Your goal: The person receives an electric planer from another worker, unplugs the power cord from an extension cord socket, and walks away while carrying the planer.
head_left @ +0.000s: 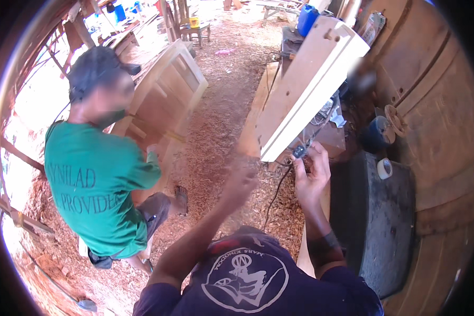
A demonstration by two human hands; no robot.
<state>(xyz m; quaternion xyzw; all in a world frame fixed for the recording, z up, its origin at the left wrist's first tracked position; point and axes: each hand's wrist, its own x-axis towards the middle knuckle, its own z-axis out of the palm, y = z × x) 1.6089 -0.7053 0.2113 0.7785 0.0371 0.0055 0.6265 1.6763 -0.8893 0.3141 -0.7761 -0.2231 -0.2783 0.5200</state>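
My right hand (313,171) pinches a small black electrical plug (299,151) between thumb and fingers. Thin wires (318,126) run up behind it among a tangle on a low surface. A black cord (277,196) hangs below the plug and trails over the wood shavings. My left hand (243,179) hovers to the left, apart from the plug. Motion smears its fingers, so whether they hold anything is unclear. Just beyond both hands leans a long pale wooden piece (305,87) with a bright white edge.
At left, a person in a green shirt (92,184) bends beside a panelled wooden door (166,97). To my right stand a black box (387,226), a tape roll (384,168) and a dark spool (378,134). A blue container (307,21) sits farther off. Shavings cover the floor (221,79).
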